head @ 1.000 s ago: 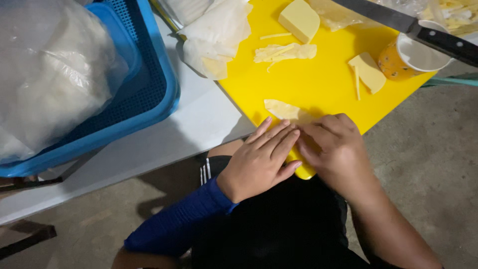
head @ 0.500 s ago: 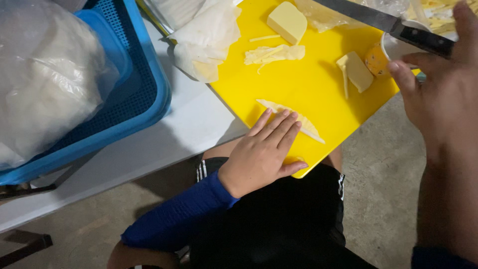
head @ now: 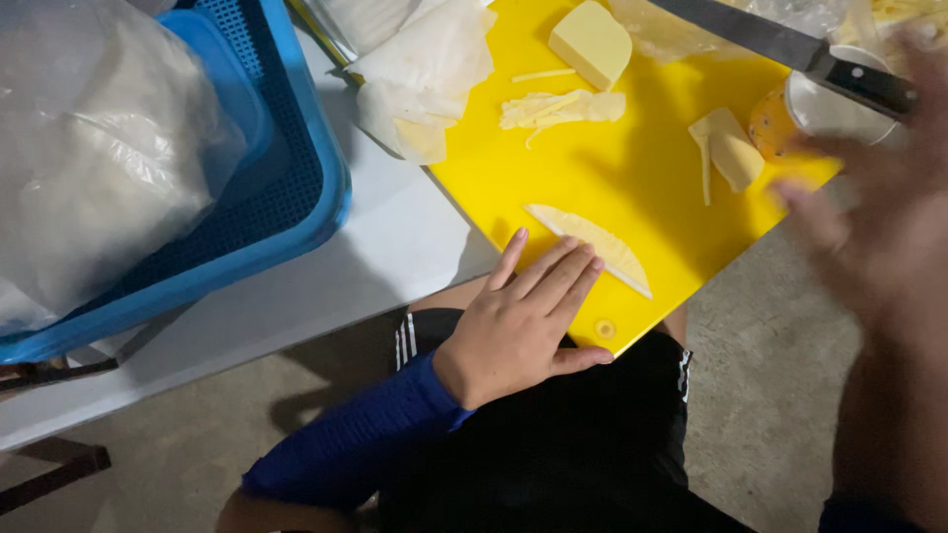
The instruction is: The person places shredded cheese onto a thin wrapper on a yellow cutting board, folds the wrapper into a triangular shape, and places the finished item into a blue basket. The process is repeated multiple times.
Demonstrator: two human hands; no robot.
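My left hand (head: pixel 518 316) lies flat, fingers together, on the near corner of a yellow cutting board (head: pixel 632 178). Its fingertips touch a thin curved pale slice (head: pixel 590 247). My right hand (head: pixel 874 237) is raised and blurred at the right, fingers spread, holding nothing. It is close to the black handle of a large knife (head: pixel 790 49) that lies across the board's far side. More pale pieces sit on the board: a block (head: pixel 590 41), a wedge (head: pixel 729 148) and thin shreds (head: pixel 558 107).
A blue plastic basket (head: pixel 296 197) holding a full clear bag (head: pixel 99 158) stands at the left on the white table (head: pixel 375 266). White wrapping (head: pixel 425 69) lies at the board's far left corner. A small white cup (head: pixel 834 104) sits at the right. Concrete floor lies below.
My right hand left the slice near my left hand, swung up to the right, and now hovers blurred near the knife handle. My left hand stayed flat on the board.
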